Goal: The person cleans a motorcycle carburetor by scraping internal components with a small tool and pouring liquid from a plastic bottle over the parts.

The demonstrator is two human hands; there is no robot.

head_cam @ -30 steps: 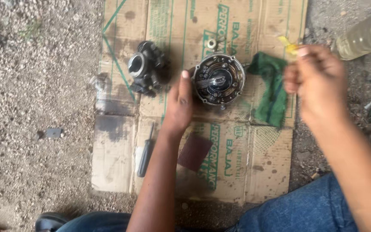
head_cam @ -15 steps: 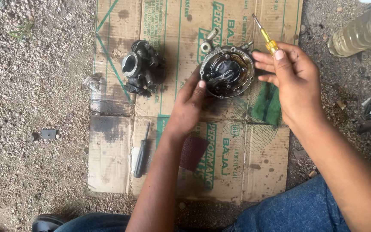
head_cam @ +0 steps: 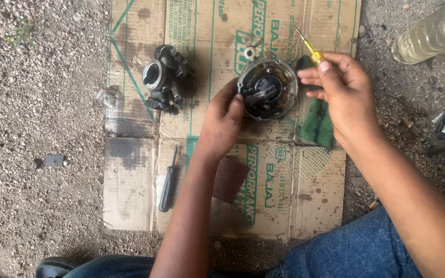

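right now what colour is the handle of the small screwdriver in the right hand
Yellow handle on the small screwdriver; head view.

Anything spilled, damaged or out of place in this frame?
Dark oily stains mark the flattened cardboard sheet, heaviest at its left middle. A clear plastic bottle of pale liquid lies on its side on the gravel at upper right; no leak shows. The round metal cover under the left hand looks intact.

Black carburettor body (head_cam: 167,80), black-handled screwdriver (head_cam: 168,181), plastic bottle (head_cam: 433,33), flattened cardboard (head_cam: 130,190)
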